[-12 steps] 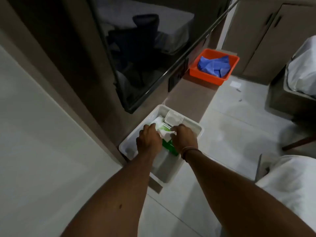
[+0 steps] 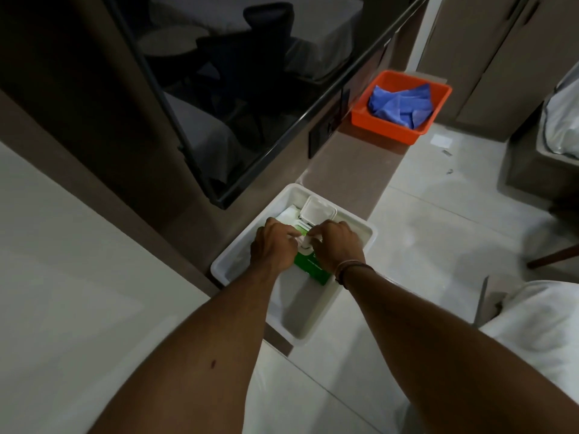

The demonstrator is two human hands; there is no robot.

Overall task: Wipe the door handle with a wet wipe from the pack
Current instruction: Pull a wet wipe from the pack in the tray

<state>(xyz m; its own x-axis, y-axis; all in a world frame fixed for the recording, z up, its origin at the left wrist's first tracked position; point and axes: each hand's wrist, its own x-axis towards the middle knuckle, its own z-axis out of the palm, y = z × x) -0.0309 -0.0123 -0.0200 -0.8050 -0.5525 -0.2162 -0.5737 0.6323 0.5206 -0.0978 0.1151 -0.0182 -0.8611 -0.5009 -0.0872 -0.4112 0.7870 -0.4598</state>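
A green and white pack of wet wipes (image 2: pixel 311 269) lies in a white plastic tub (image 2: pixel 357 227) on a brown ledge. Its white flip lid (image 2: pixel 318 212) stands open. My left hand (image 2: pixel 274 245) presses down on the pack's left side. My right hand (image 2: pixel 336 245) pinches a white wipe (image 2: pixel 304 241) at the pack's opening, between both hands. Most of the pack is hidden under my hands. No door handle is in view.
An orange tub (image 2: pixel 438 98) with blue cloths (image 2: pixel 401 103) sits further along the ledge (image 2: pixel 354 164). A dark glass panel (image 2: pixel 250 98) hangs over the ledge on the left. Cabinet doors stand at the back right, white bedding at the right edge.
Both hands have stayed on the pack. My right fingers have closed tighter on the wipe at the opening; the view has shifted slightly.
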